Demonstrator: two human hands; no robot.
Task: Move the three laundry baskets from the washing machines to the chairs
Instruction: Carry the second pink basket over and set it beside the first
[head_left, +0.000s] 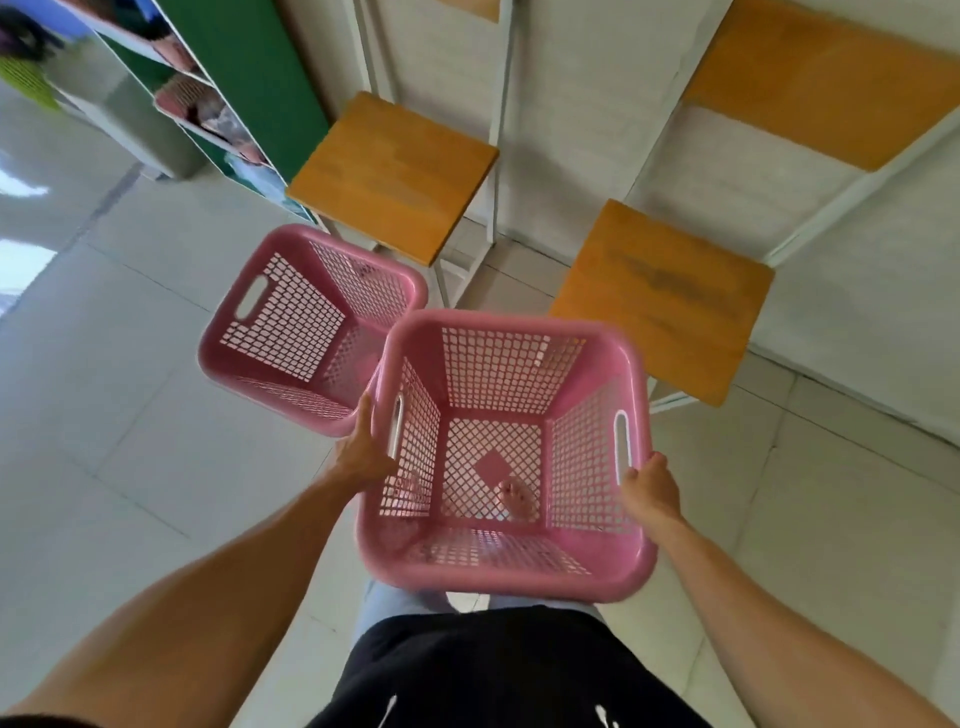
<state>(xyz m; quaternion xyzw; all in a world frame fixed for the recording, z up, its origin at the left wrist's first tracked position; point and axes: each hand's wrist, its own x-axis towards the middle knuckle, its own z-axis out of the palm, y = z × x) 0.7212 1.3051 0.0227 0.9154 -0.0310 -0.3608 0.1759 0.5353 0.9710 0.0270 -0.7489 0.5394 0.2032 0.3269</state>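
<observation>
Bright, even daylight fills the room. Pale glare patches lie on the glossy tiled floor (62, 322) at the left edge. Shadows are soft and faint. Wide-angle distortion bends straight lines outward, and the upper left corner is smeared with blur.

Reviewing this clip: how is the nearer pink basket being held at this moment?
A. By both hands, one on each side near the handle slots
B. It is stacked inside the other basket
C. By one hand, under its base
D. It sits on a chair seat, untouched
A: the left hand and right hand grip opposite sides of the nearer pink basket by its handle slots; it is above the floor, not on either chair seat.
</observation>
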